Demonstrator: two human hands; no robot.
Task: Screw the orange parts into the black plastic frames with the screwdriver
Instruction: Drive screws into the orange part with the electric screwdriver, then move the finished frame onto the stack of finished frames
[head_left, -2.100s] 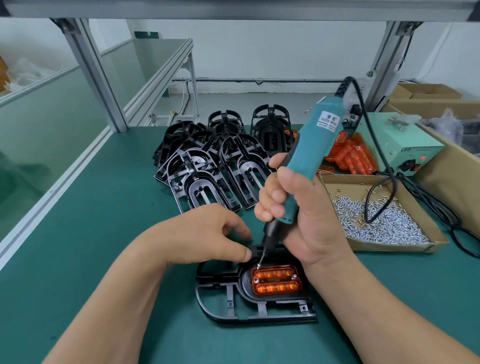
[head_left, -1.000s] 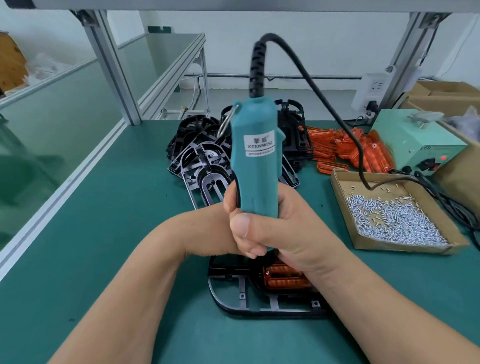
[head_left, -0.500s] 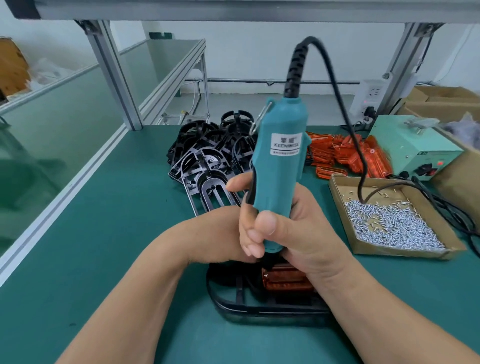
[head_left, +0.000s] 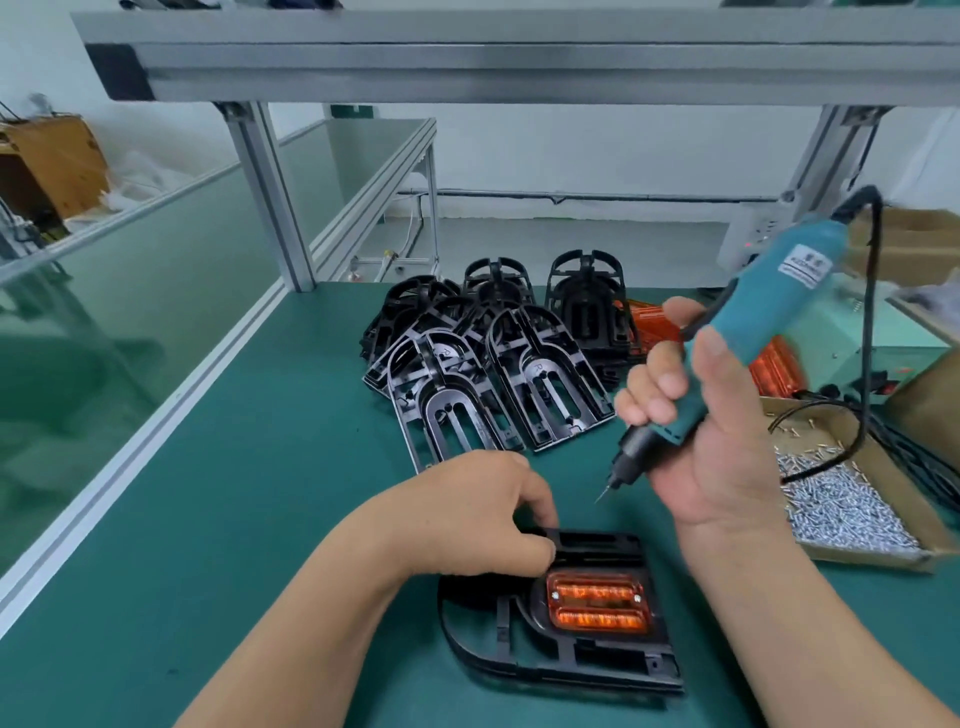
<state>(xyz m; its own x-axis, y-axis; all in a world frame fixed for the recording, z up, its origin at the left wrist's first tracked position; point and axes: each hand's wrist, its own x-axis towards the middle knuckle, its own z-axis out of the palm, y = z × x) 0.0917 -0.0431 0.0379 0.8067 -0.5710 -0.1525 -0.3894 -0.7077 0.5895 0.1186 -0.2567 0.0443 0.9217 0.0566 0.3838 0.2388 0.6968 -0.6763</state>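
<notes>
A black plastic frame (head_left: 524, 660) lies flat on the green mat near me, with an orange part (head_left: 597, 603) seated in it and a screw head showing at each end. My left hand (head_left: 483, 514) grips the frame's far edge between fingers and thumb. My right hand (head_left: 701, 431) holds the teal electric screwdriver (head_left: 763, 322) tilted, its bit tip in the air above and behind the frame, touching nothing.
A pile of black frames (head_left: 498, 364) lies behind, loose orange parts (head_left: 769, 364) to its right. A cardboard tray of screws (head_left: 852, 499) sits at right, crossed by the screwdriver's cable (head_left: 867, 332). A green power unit and boxes stand at far right.
The screwdriver has lifted off the orange part and swung up to the right, tilting over. My left hand stays on the frame's far edge. The orange part is uncovered.
</notes>
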